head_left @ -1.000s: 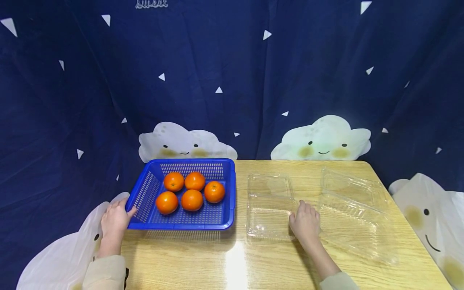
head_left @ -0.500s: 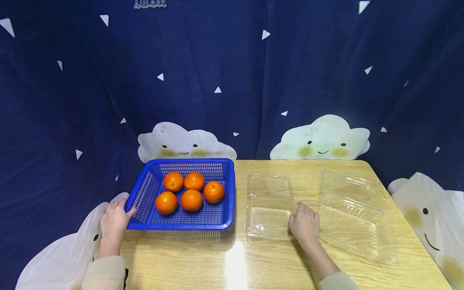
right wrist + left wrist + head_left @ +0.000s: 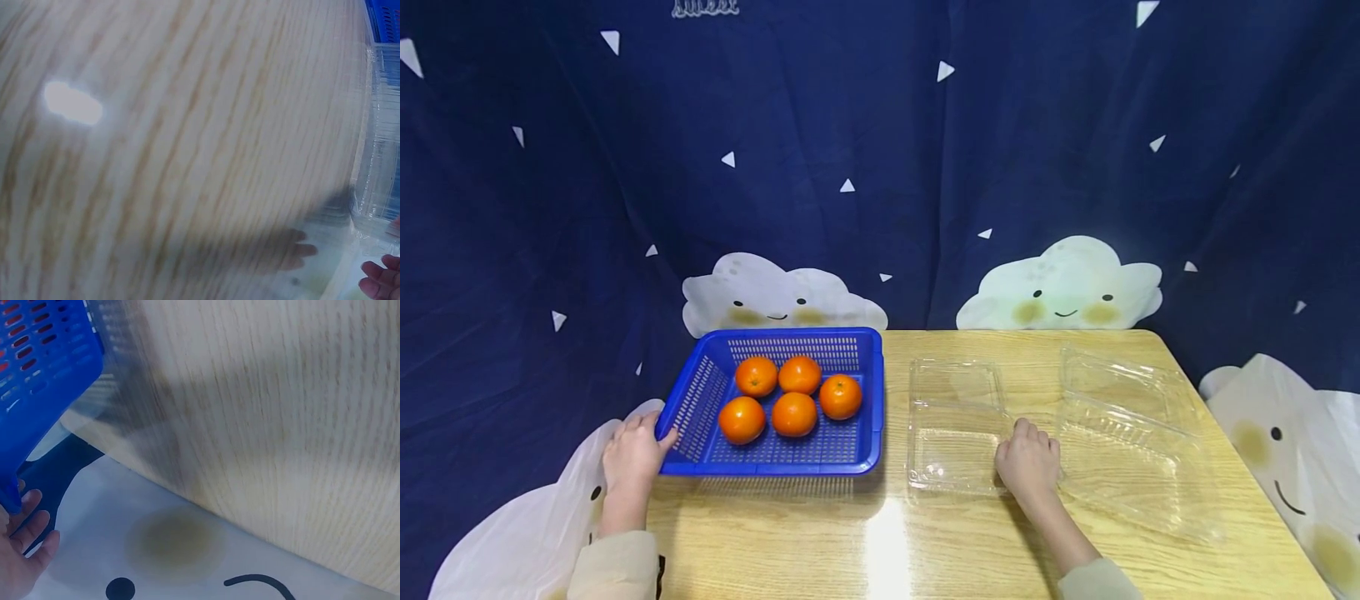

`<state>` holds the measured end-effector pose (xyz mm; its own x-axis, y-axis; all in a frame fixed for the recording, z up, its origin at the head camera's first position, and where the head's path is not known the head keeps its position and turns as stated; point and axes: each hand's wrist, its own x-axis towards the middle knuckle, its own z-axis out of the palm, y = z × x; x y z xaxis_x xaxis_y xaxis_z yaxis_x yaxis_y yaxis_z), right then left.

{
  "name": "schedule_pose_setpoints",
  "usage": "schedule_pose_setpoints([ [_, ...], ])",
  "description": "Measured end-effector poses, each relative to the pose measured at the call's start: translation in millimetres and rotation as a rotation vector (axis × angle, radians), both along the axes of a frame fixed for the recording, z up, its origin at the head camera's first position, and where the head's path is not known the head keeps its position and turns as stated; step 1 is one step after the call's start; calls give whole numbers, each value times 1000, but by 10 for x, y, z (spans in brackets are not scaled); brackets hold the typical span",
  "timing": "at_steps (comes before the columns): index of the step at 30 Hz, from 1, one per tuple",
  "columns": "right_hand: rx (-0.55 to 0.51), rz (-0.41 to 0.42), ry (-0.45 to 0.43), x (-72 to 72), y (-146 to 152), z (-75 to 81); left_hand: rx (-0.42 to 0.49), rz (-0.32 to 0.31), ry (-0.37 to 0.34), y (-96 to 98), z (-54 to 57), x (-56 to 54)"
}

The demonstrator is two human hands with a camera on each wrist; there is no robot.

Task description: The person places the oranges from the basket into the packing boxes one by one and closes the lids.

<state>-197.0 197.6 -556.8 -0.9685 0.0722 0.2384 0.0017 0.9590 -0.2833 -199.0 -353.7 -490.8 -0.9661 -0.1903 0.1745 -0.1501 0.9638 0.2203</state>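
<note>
In the head view a blue plastic basket (image 3: 867,450) holds several oranges (image 3: 793,415). My left hand (image 3: 634,450) grips its left rim near the front corner, thumb over the edge; the left wrist view shows the fingers (image 3: 31,531) loosely bent outside the rim. Right of the basket lies an open clear plastic clamshell box (image 3: 955,450), its lid folded back. My right hand (image 3: 1030,461) holds that box's right edge, the thumb towards the box. In the right wrist view the curled fingertips (image 3: 378,278) show beside the clear wall (image 3: 375,162).
A second open clear clamshell box (image 3: 1131,458) lies slanted at the right of the wooden table (image 3: 775,542). Behind the table hangs a dark blue curtain (image 3: 902,167) printed with clouds and triangles. The basket's left side reaches the table's left edge.
The whole head view has shifted slightly to the left. Both hands, the basket, the oranges and the clear boxes keep their places relative to one another.
</note>
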Motion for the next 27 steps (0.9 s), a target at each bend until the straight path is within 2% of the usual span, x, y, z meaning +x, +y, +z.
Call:
schedule_pose_setpoints([
  [13,-23,-24,-1,-2,-9,-20,-5,27,-38,57,72,4],
  [17,-20,-28,-9,-8,-5,-19,-1,43,-32,100,83,-12],
  [19,-18,-29,-10,-8,-5,-19,-2,60,-14,135,81,-21],
  [23,-16,-28,-5,-2,-5,-19,-2,84,68,242,69,-63],
  [27,-21,-30,1,0,-5,-18,0,52,153,394,86,-164],
])
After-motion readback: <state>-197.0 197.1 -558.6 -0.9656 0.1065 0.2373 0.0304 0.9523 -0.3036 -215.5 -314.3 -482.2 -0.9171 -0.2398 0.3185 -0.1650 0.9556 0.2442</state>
